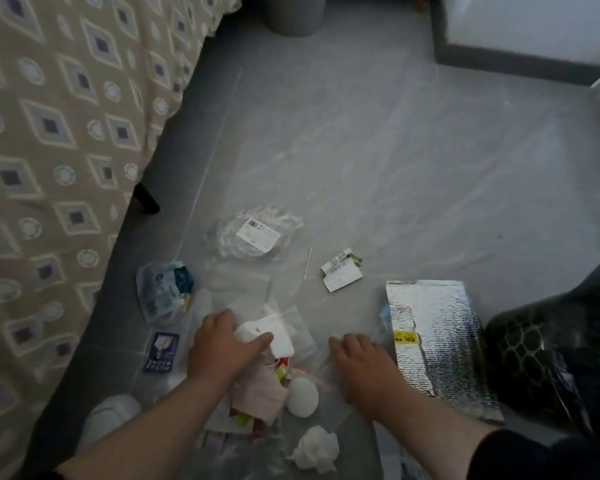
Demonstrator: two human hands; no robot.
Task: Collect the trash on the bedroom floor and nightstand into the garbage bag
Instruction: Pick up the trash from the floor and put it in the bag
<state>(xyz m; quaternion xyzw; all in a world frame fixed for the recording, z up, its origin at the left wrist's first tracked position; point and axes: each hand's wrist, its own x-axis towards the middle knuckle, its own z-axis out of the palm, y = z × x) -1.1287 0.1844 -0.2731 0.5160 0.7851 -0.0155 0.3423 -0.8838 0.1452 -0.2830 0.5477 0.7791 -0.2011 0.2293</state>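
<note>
Crumpled white tissue [315,449] sits nearest me at six o'clock, on the grey floor [395,161]. Just above it I see a white egg-shaped lump [302,396] beside pink and coloured wrappers [260,396]. My left hand [222,348] pinches a folded white tissue pad [274,332] between thumb and fingers. My right hand [361,365] lies palm down with fingers loosely bent on a clear plastic sheet; I cannot tell whether it grips. At three o'clock a silver foil bag [440,341] lies flat, touching the black garbage bag [561,348] at the right edge. Toward twelve rest a clear packet with a white label [257,237], a thin white stick [308,263] and a torn paper scrap [342,268]. At nine o'clock, by the patterned bedspread [56,133], are a blue-printed plastic wrapper [163,289] and a dark blue card [161,351].
</note>
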